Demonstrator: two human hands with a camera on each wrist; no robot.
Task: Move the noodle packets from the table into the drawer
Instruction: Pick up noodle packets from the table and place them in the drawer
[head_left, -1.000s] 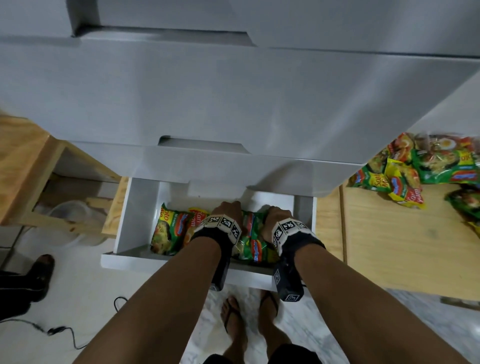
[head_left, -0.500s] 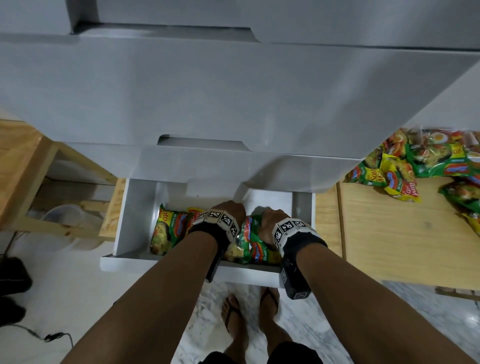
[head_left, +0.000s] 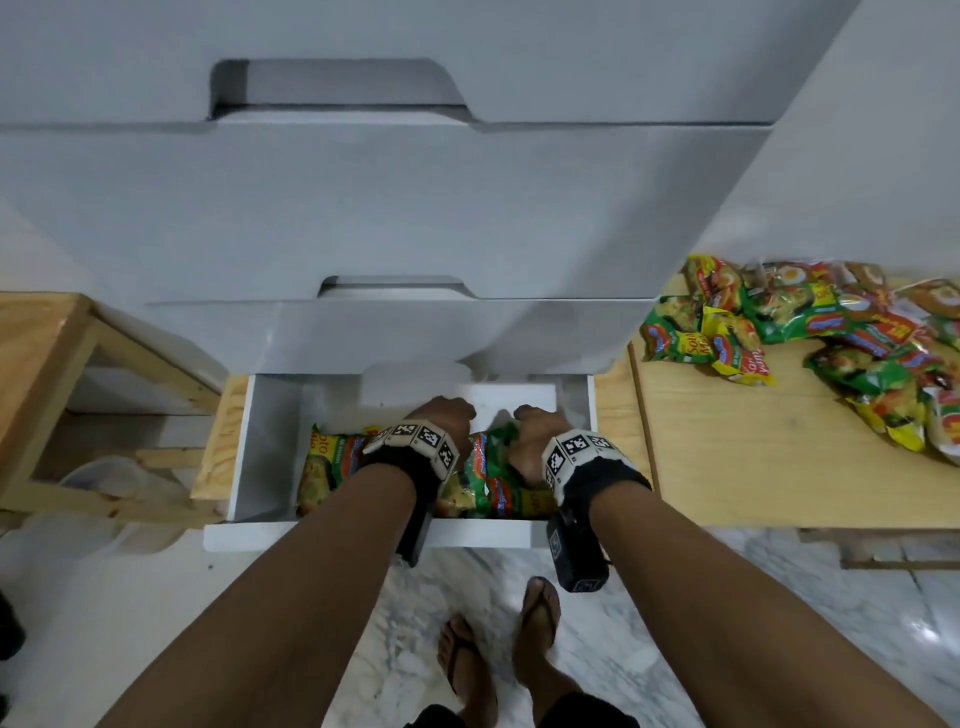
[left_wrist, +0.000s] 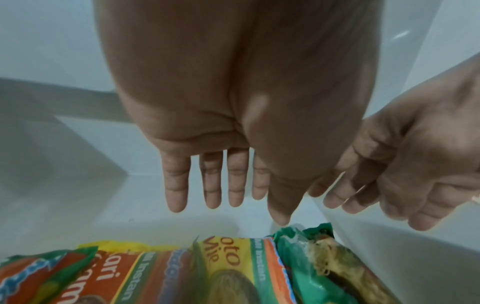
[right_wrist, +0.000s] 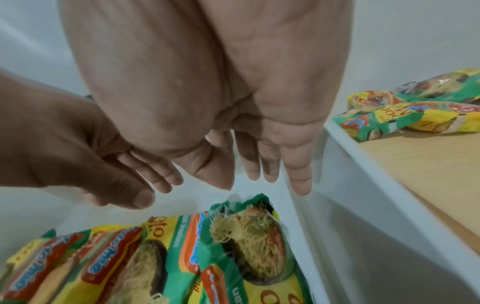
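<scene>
The white drawer (head_left: 363, 535) stands pulled out at the bottom of the cabinet. Several green and yellow noodle packets (head_left: 493, 483) lie side by side in it, also seen as packets (left_wrist: 228, 273) and packets (right_wrist: 246, 236). My left hand (head_left: 441, 415) and right hand (head_left: 535, 431) hover over their far ends, side by side. The wrist views show the left hand (left_wrist: 221, 174) and right hand (right_wrist: 259, 160) with fingers straight, holding nothing. More packets (head_left: 810, 332) lie heaped on the wooden table (head_left: 753, 457) at the right.
Closed grey drawer fronts (head_left: 415, 208) rise above the open drawer. A wooden bench (head_left: 41, 353) stands at the left with a clear plastic tub (head_left: 104, 483) under it. My sandalled feet (head_left: 498, 649) stand on the marble floor in front of the drawer.
Both hands have lifted off the packets in the drawer and now hover open above them. The head view has tilted upward, showing more of the cabinet.
</scene>
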